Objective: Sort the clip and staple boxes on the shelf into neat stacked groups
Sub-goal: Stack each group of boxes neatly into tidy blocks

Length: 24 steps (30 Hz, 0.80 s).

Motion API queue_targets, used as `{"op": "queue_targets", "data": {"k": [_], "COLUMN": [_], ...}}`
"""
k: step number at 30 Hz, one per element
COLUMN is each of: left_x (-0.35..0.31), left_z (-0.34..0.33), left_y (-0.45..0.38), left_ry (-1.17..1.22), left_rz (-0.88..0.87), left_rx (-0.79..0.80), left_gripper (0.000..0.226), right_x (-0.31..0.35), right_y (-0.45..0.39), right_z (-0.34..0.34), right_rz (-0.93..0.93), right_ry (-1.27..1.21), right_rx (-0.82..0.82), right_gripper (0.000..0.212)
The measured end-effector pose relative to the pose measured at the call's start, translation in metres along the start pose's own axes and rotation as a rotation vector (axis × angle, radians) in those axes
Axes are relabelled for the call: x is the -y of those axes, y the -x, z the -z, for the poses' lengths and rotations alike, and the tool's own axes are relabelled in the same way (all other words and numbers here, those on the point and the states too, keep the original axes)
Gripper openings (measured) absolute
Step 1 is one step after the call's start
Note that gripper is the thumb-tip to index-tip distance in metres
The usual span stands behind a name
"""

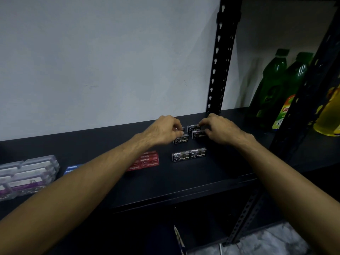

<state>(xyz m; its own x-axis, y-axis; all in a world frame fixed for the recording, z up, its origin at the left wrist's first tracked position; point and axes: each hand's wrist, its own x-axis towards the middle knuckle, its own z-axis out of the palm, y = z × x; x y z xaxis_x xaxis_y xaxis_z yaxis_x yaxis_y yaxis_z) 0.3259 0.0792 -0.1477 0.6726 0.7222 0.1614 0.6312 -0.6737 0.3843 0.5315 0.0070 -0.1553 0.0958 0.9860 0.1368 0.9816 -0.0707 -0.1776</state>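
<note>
Several black staple boxes lie near the back of the dark shelf (184, 181). My left hand (165, 130) pinches one black box (181, 139) at its top, with another box partly hidden behind its fingers. My right hand (219, 129) pinches a black box (193, 128) that sits above and behind another black box (197, 135). Closer to me, two black boxes (189, 155) lie side by side. A group of red staple boxes (147, 161) lies to their left. A blue staple box (72, 168) shows past my left forearm. Clear clip boxes (27, 173) are stacked at the far left.
A black perforated upright (219, 57) stands behind my right hand. Beyond it, green bottles (279, 80) and a yellow bottle (329, 115) stand on the neighbouring shelf. A white wall backs the shelf. The front of the shelf drops to a patterned floor (266, 242).
</note>
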Motion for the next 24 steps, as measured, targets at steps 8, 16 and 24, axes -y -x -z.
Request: {"op": "queue_targets", "data": {"k": [8, 16, 24], "left_x": [0.005, 0.008, 0.008], "left_z": [-0.025, -0.030, -0.030], "left_y": [-0.013, -0.018, -0.017], "left_ry": [-0.038, -0.036, 0.011], "left_rz": [0.022, 0.022, 0.048], "left_rx": [0.051, 0.065, 0.057], "left_gripper": [0.021, 0.006, 0.006], "right_x": [-0.006, 0.001, 0.008], "right_y": [-0.013, -0.017, -0.017], "right_z": [-0.012, -0.021, -0.024], "right_rz": [0.047, 0.099, 0.132], "right_ry": [-0.019, -0.095, -0.126], "right_rx": [0.080, 0.097, 0.113], "right_gripper": [0.036, 0.030, 0.029]}}
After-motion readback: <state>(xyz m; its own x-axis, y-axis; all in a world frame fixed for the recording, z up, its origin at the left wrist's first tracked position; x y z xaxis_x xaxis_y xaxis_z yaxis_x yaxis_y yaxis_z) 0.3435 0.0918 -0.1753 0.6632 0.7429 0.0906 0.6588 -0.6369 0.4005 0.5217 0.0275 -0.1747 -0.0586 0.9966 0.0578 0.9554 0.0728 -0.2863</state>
